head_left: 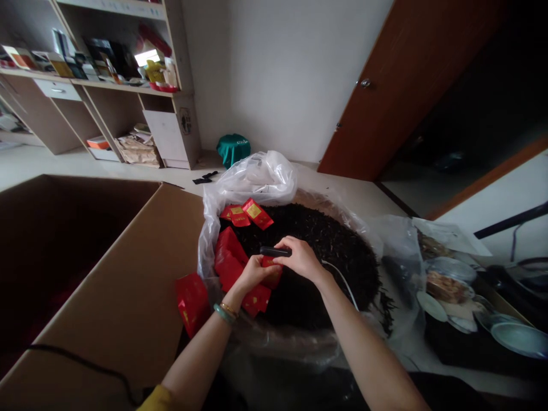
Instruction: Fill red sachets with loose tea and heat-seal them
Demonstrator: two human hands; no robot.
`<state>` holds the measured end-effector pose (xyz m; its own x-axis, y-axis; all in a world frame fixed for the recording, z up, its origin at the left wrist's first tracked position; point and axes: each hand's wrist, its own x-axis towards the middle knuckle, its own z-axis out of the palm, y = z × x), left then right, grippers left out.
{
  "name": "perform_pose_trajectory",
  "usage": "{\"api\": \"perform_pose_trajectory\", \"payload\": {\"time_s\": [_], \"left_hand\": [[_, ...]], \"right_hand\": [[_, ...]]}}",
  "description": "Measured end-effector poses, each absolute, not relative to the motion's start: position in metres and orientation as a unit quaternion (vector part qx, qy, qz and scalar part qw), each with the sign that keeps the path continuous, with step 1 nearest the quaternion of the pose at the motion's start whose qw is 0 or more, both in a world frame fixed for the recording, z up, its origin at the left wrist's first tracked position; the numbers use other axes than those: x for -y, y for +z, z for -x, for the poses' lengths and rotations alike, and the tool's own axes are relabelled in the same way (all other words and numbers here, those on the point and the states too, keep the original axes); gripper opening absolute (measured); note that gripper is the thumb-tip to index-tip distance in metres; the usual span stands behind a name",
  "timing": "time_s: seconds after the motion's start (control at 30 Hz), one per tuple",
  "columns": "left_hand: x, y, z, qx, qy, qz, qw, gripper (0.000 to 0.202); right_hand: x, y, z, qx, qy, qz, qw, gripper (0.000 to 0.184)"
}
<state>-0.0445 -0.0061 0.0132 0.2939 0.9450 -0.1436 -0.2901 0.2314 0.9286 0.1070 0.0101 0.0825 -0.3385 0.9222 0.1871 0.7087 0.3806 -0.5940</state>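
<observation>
My left hand (252, 274) pinches a small red packet (271, 277) over a heap of dark dried leaves that look like tea (325, 234). My right hand (302, 260) is closed around a black bar-shaped device (274, 251), which resembles a handheld bag sealer, at the packet's top edge. Whether its jaws clamp the foil cannot be made out. A white cable (345, 282) runs over the leaves near my right wrist. Several red packets (257, 214) with gold labels lie on the far left of the heap, and larger red packets (229, 257) rest left of my hands.
A clear plastic bag (274, 171) surrounds the leaves. A big open cardboard box (141, 268) stands at left, with another red packet (192, 302) beside it. On the right are a lidded tub (449, 279) and dishes (520, 337). Behind are a green-covered object (233, 149), shelves and a brown door (363, 103).
</observation>
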Motion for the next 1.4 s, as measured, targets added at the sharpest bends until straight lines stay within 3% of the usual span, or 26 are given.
{"api": "perform_pose_trajectory", "payload": {"time_s": [0.23,0.5,1.23,1.4], "left_hand": [[0.006,0.018,0.045,-0.369,0.474,-0.455,0.657,0.049],[0.007,0.014,0.045,-0.383,0.452,-0.44,0.674,0.039],[0.006,0.02,0.047,-0.409,0.487,-0.404,0.657,0.046],[0.007,0.026,0.048,-0.413,0.527,-0.408,0.621,0.041]], "right_hand": [[-0.009,0.087,-0.114,0.797,0.224,0.509,0.234,0.041],[-0.007,0.085,-0.107,0.792,0.212,0.52,0.241,0.019],[-0.009,0.08,-0.111,0.793,0.221,0.504,0.26,0.018],[-0.014,0.076,-0.119,0.78,0.238,0.492,0.303,0.043]]}}
